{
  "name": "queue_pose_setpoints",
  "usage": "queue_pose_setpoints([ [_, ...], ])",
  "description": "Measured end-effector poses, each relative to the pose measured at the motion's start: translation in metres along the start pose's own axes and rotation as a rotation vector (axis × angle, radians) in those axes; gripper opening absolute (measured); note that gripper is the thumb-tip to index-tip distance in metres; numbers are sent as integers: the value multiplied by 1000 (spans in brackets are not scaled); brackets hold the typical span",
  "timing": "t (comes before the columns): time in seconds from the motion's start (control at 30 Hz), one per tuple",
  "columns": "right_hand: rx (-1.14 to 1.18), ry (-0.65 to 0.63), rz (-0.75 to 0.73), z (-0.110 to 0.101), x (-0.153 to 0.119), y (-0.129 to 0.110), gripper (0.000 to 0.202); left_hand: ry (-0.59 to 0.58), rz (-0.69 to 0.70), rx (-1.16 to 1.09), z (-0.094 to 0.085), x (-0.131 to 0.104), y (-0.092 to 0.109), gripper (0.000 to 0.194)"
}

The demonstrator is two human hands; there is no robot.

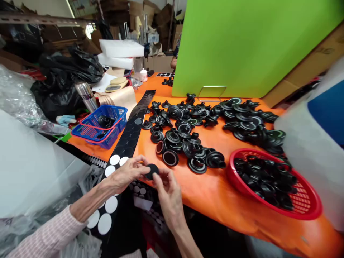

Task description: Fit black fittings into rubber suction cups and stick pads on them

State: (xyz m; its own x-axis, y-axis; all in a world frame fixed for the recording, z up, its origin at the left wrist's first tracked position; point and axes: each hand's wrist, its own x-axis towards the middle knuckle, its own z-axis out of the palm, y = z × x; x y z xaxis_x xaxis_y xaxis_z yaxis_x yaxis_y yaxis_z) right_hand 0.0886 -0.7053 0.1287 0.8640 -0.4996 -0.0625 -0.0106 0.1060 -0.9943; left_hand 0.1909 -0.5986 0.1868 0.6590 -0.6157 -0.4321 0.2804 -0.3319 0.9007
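A round black disc (pixel 152 171) is held between both hands near the table's front edge. My left hand (pixel 131 171) pinches its left side, and my right hand (pixel 167 182) grips its right side with thumb and fingers. Under my left forearm runs a long black strip (pixel 129 138) with round cut-outs; white circles (pixel 111 204) show on its near part. Beyond my hands lie many black round knob-like parts (pixel 175 136) with stems, some with pale rings. The underside of the disc is hidden.
A red basket (pixel 317 204) full of small black parts stands on the right of the orange table (pixel 215 193). On the left are a blue basket (pixel 107 143) and a steel flask (pixel 85 96). A green board (pixel 228 46) rises at the back.
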Motion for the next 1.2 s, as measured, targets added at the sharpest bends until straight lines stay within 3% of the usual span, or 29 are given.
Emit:
queue_pose_setpoints([
  [0.07, 92, 120, 73, -13, 10, -4, 28, 74, 103, 281, -1, 20, 12, 25],
  [0.17, 133, 197, 25, -28, 16, -13, 29, 397, 368, 549, -5, 65, 28, 16],
  [0.3, 70, 65, 35, -43, 4, -17, 27, 331, 428, 456, -6, 125, 35, 23],
  [0.4, -1, 29, 82, -57, -8, -10, 30, 296, 403, 298, -11, 144, 33, 19],
  [0.5, -65, 23, 90, -69, -12, 0, 31, 256, 313, 95, -22, 133, 32, 16],
  [0.63, -69, 56, 7, -73, -10, -1, 35, 125, 178, -144, -29, 90, 29, 17],
  [0.83, 61, 24, 139, -64, -8, -23, 32, 14, -46, -690, -7, 28, 3, 13],
  [1.0, 173, 86, 173, -57, -8, -22, 32, 26, -3, -564, 15, 1, -16, 31],
  [1.2, 55, 133, 90, -40, -8, -11, 29, -26, -12, -542, 31, -10, -26, 42],
])
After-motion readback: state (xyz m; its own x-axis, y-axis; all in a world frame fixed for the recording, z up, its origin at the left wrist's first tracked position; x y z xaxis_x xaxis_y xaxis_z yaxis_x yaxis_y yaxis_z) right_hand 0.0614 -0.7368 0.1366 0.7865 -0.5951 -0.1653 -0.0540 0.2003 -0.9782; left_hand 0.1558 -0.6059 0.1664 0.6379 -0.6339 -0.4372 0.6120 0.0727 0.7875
